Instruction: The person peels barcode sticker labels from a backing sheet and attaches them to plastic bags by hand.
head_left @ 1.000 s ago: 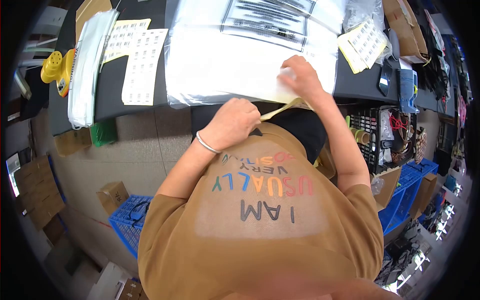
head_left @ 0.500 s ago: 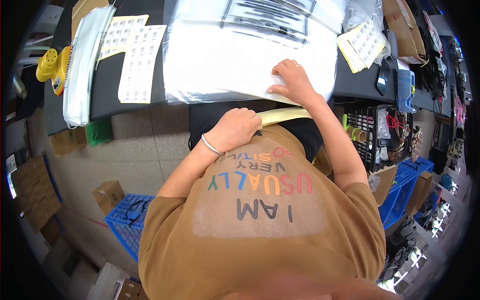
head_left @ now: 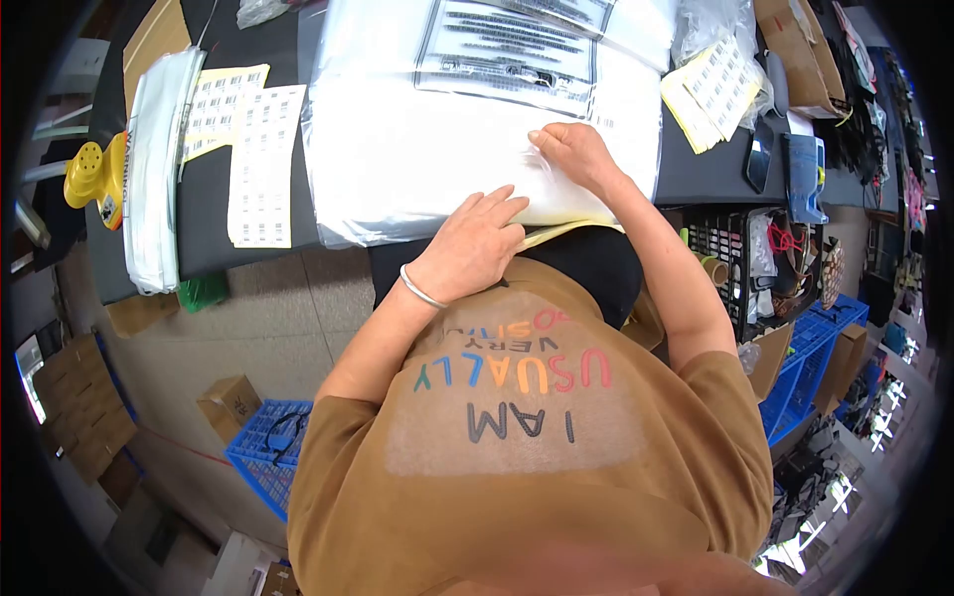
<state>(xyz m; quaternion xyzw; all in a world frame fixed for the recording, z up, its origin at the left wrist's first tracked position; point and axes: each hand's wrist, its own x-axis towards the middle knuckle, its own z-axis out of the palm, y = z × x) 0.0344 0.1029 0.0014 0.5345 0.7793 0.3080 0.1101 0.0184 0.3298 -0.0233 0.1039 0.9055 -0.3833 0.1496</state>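
Observation:
A stack of clear plastic bags (head_left: 397,174) with printed warning text lies on the dark table in front of me. My right hand (head_left: 576,156) is closed in a pinch on the top bag's film, which is pulled up in creases below the fingers. My left hand (head_left: 472,245), with a silver bangle at its wrist, rests at the near edge of the stack, fingers stretched out and a little apart. A pale yellow strip (head_left: 571,227) runs along that edge from beside my left thumb toward my right forearm. What lies under the left palm is hidden.
Sheets of barcode labels (head_left: 263,169) lie left of the stack, beside folded plastic bags (head_left: 159,179) and a yellow device (head_left: 91,174). More labels (head_left: 711,94), a phone (head_left: 760,157) and a blue tape dispenser (head_left: 804,179) are at right. A black crate (head_left: 730,243) stands below.
My right hand has gone from resting on the bags to pinching the film. My left hand has moved from the yellow strip up onto the stack's near edge, fingers stretching out.

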